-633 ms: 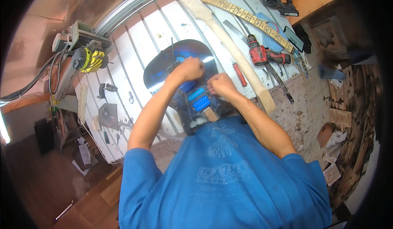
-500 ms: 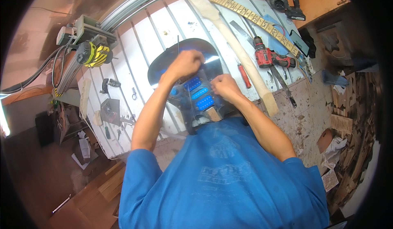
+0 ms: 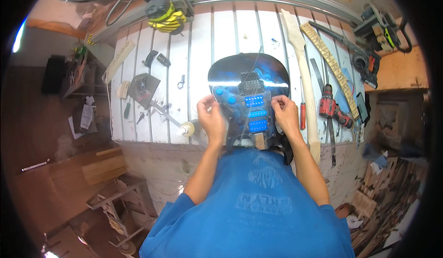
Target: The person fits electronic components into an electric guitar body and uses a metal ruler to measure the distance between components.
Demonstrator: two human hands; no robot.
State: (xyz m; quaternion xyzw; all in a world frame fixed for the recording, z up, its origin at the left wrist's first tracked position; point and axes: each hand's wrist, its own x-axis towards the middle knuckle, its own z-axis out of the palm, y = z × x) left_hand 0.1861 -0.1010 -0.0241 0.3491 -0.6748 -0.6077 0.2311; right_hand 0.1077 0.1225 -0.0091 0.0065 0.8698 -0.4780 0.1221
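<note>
A dark blue-black electric guitar body (image 3: 235,69) lies on the slatted bench in front of me. Three bright blue pickups (image 3: 257,113) run down its middle, a black bridge (image 3: 250,83) sits above them, and blue knobs (image 3: 219,92) are at its left. A thin string-like strand (image 3: 256,60) shows over the top of the body. At the body's left edge my left hand (image 3: 212,122) is closed, fingertips together. My right hand (image 3: 286,116) pinches at the right edge beside the pickups. What either hand holds is too fine to make out.
To the right lie a red screwdriver (image 3: 302,116), a pale wooden neck blank (image 3: 310,87), a fretted strip (image 3: 330,59), a red cordless drill (image 3: 328,105) and a blower-like tool (image 3: 364,64). On the left are a bottle (image 3: 187,128), a metal plate (image 3: 144,89) and a rail-mounted yellow-black machine (image 3: 167,18).
My left hand has come down from the upper part of the guitar body to its left edge. My right hand stays by the right edge. The whole view has turned and shifted.
</note>
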